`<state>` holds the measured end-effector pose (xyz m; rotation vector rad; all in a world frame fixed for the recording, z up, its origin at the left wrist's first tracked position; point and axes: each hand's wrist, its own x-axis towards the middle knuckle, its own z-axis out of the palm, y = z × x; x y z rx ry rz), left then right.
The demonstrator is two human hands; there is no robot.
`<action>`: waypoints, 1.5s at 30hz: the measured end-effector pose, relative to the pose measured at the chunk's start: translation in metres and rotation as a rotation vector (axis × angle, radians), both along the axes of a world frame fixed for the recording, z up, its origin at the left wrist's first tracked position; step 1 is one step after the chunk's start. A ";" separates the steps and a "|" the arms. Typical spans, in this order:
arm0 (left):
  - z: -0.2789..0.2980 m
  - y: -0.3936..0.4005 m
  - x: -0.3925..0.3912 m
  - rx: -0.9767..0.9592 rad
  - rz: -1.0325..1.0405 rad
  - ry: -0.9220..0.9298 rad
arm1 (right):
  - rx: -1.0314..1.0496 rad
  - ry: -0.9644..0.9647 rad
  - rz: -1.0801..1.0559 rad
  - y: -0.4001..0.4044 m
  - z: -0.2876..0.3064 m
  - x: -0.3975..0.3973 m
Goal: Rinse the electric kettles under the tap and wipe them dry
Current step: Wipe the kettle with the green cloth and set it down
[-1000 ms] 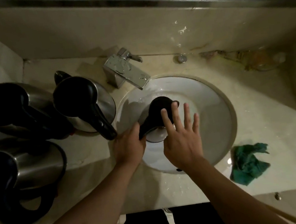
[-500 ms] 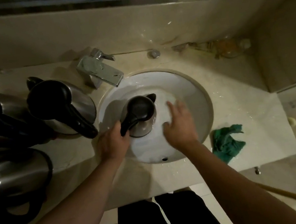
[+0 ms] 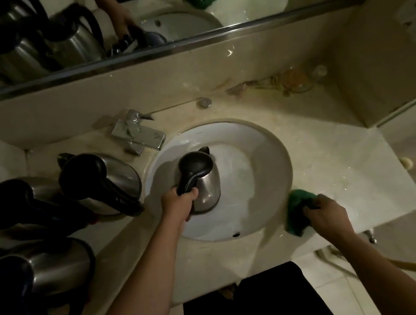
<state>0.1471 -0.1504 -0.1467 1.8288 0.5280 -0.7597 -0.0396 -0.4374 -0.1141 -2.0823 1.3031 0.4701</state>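
The kettle point(image 3: 202, 182) stands upright in the basin point(image 3: 267, 175), toward its left side, lid shut and spout pointing at the back wall. I have it by the black handle: my left hand point(image 3: 178, 202) is wrapped round the lower end of the grip, fingers closed tight on it. Keeping it over the bowl makes sense to me, since whatever drips off the steel runs down the drain and not across the counter point(image 3: 338, 164). The tap point(image 3: 139, 136) sits just behind and to the left, and I see no water running from it, so I judge the rinsing of this one finished and the drying about to start.

That is why my right hand point(image 3: 325, 216) is out on the counter just beside the basin's right rim, fingers curled down and closed on the green cloth point(image 3: 298, 208). The cloth is bunched under my hand; whether it has left the stone yet I cannot tell.

Three more kettles point(image 3: 46, 210) crowd the counter to the left, near the basin, handles toward me, parked where I can reach them. Whether they are done or waiting, nothing here shows me.

The mirror point(image 3: 125, 18) above repeats both hands. Next I expect to bring the cloth across to the steel body, and the wet handle could slip if my left grip loosens.
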 end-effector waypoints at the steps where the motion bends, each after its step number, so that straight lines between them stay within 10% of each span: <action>1: 0.009 0.000 0.000 -0.015 0.016 -0.019 | 0.004 -0.052 0.008 0.002 0.009 0.005; 9: 0.075 0.039 -0.031 -0.093 0.161 -0.231 | 1.109 -0.561 -0.722 0.045 0.073 0.035; 17: 0.084 0.062 -0.068 0.017 0.110 -0.375 | 1.389 -0.650 -0.773 0.100 0.068 0.081; 35: 0.067 0.049 -0.081 0.175 -0.003 -0.393 | 0.740 -0.386 -0.849 0.134 0.043 0.163; 45: 0.081 0.051 -0.085 0.133 -0.012 -0.379 | 0.283 -0.598 -0.005 0.156 0.094 0.158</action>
